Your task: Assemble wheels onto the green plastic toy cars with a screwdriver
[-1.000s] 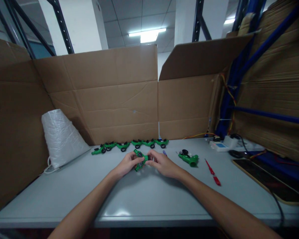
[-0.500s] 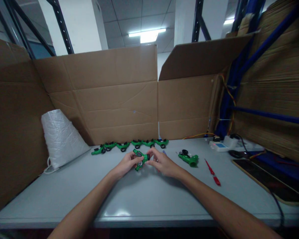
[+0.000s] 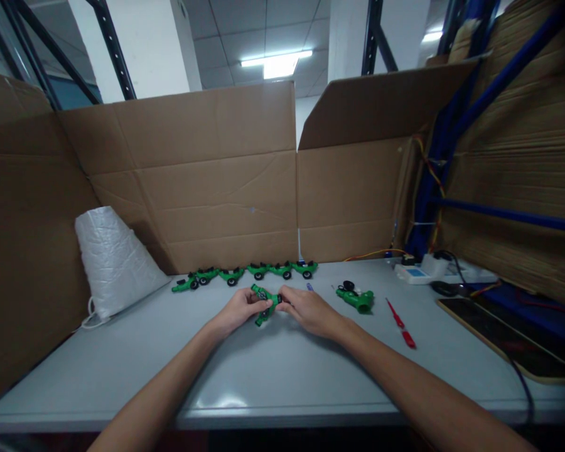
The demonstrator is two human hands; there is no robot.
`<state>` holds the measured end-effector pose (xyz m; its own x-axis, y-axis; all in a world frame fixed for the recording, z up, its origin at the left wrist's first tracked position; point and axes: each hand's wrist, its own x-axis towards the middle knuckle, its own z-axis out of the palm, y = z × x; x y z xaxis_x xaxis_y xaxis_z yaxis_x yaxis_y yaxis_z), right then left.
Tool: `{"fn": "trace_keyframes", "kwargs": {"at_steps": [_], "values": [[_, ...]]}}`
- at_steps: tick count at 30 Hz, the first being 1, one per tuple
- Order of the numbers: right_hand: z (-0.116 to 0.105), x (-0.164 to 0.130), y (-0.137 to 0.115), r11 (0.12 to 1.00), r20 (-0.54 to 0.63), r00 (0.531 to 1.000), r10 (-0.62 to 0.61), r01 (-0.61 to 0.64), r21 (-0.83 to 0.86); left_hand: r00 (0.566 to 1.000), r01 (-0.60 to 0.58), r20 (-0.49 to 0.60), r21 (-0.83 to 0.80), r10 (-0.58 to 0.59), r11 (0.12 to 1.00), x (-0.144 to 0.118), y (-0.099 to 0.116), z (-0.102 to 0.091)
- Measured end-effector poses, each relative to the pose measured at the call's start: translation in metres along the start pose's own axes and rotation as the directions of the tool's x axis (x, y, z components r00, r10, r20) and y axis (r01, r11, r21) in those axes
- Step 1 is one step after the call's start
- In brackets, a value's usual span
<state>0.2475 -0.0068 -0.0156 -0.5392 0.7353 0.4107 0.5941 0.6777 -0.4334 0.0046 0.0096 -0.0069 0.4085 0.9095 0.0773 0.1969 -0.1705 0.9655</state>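
Between my two hands, above the middle of the table, is a small green toy part [image 3: 262,293] with black bits on it. My left hand [image 3: 240,310] pinches it from the left, thumb on top. From the right, my right hand [image 3: 307,309] grips its near end, where a dark piece partly shows; the fingers hide the rest. To the right lies another green toy body [image 3: 356,300] with black wheels beside it. A red screwdriver [image 3: 400,323] rests farther right on the table.
Several green toy vehicles with black wheels [image 3: 232,276] stand in a row along the cardboard wall [image 3: 216,207]. A white foam-wrapped bundle [image 3: 117,270] leans at the left. On the right are a white power strip [image 3: 445,274] and a dark flat panel [image 3: 503,342].
My right fingers have closed in more tightly around the right end of the green part. My left hand keeps its hold, and the view has shifted slightly.
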Motion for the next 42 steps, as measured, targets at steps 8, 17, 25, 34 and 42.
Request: {"fn": "trace_keyframes", "kwargs": {"at_steps": [8,17,25,34,42], "values": [[0.005,0.002,-0.002,0.995,-0.022,0.999,0.028,-0.025,0.101,0.997,-0.063,0.052,-0.007,0.064,0.998,0.001,0.004,0.000],[0.013,0.004,0.003,0.948,0.000,0.997,0.077,-0.074,0.309,0.993,-0.121,0.016,0.046,0.120,0.992,0.002,0.002,0.001],[0.014,0.005,0.005,0.884,-0.003,0.995,0.096,-0.084,0.459,0.983,-0.183,0.003,0.086,0.184,0.979,-0.001,0.009,0.004],[0.022,0.009,0.010,0.694,0.096,0.975,0.202,-0.212,0.689,0.945,-0.324,0.019,0.173,0.325,0.930,-0.009,0.024,0.011],[0.021,0.014,0.005,0.537,0.168,0.952,0.256,-0.285,0.794,0.917,-0.387,0.020,0.297,0.399,0.873,-0.013,0.027,0.011]]}}
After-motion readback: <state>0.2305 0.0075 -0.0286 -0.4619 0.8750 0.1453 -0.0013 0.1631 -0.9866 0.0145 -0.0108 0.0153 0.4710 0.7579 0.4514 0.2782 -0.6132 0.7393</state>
